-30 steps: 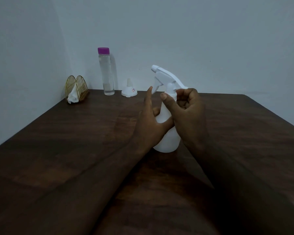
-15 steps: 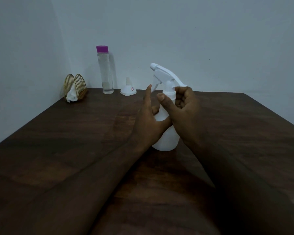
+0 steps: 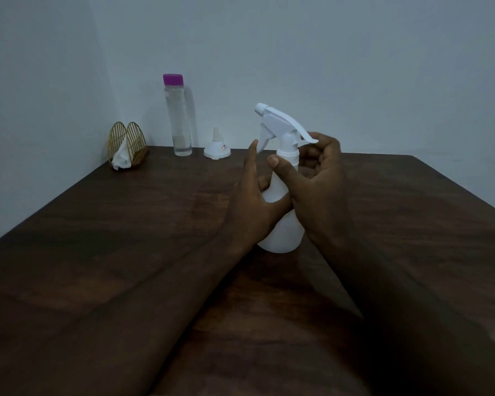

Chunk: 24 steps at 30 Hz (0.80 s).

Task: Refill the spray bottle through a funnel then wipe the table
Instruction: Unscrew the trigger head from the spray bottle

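The white plastic spray bottle (image 3: 280, 218) stood upright mid-bench on the dark wooden bench (image 3: 126, 238). We judged the trigger head (image 3: 280, 124) was being unscrewed: best to pin the body and turn only the collar, keeping the bottle vertical. Our left hand (image 3: 252, 201) wrapped the body, forefinger raised; our right hand (image 3: 317, 178) pinched the neck collar, thumb in front. At eleven o'clock waited the small white funnel (image 3: 217, 147), then the clear purple-capped bottle (image 3: 179, 118) and a gold wire napkin holder (image 3: 127, 147).
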Available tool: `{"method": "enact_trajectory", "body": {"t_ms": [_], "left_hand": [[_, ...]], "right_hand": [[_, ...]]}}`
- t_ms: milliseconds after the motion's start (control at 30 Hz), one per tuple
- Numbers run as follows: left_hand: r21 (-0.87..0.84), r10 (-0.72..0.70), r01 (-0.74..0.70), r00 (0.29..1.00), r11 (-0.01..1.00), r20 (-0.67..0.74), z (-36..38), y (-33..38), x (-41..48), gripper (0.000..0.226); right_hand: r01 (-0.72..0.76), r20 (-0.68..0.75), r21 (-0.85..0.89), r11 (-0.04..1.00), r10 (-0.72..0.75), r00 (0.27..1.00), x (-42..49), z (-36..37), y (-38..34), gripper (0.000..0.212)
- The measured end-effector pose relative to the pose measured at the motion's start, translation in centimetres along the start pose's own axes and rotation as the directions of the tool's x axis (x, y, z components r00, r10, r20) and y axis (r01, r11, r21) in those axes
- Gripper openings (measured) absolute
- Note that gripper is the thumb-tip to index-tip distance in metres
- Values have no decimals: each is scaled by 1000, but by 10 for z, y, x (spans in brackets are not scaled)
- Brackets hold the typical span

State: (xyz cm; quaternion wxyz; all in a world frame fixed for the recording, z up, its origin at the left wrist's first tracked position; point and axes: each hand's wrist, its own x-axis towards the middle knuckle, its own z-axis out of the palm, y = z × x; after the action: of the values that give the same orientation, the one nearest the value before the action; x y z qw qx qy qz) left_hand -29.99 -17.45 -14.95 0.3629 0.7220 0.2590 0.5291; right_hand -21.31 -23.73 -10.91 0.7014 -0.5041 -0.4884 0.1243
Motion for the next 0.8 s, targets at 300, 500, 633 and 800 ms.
{"method": "enact_trajectory", "body": {"t_ms": [300, 500, 633, 800], "left_hand": [[-12, -13, 13, 1000, 1000, -12, 1, 5, -1, 102], [-53, 1, -1, 1000, 999, 3, 2, 0, -1, 106], [-39, -9, 9, 1000, 999, -7, 3, 2, -2, 106], [-53, -2, 3, 1000, 999, 22, 2, 0, -1, 110]], "right_hand": [[38, 71, 23, 999, -40, 997, -1, -3, 0, 40], [71, 3, -51, 996, -71, 998, 0, -1, 1, 47], [29, 85, 59, 998, -34, 996, 0, -4, -1, 43], [48, 60, -9, 999, -48, 997, -1, -2, -4, 47]]}}
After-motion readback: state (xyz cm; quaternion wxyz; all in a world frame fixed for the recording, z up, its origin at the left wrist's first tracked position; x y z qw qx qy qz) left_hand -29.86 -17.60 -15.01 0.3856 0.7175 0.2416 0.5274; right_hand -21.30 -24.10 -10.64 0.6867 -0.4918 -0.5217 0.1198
